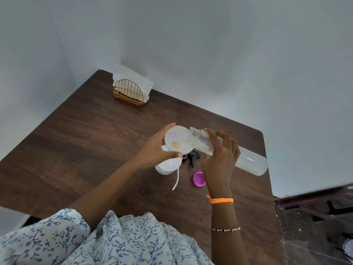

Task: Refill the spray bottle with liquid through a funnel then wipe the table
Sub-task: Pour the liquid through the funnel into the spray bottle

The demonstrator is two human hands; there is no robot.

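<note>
My left hand (154, 150) grips the rim of a white funnel (176, 139) that sits in the mouth of the white spray bottle (168, 166) standing on the dark wooden table (86, 142). My right hand (219, 155) holds a long translucent bottle (250, 162) tilted almost level, its open neck over the funnel bowl. Pale liquid lies in the funnel. The black spray trigger head (193, 156) with its white dip tube (176, 178) lies on the table just behind the hands. A magenta cap (198, 179) lies open side up near my right wrist.
A gold wire napkin holder (129, 93) with white tissues stands at the table's far corner by the wall. The table's right edge runs close beside the tilted bottle's base. Dark floor and furniture (315, 207) lie at the lower right.
</note>
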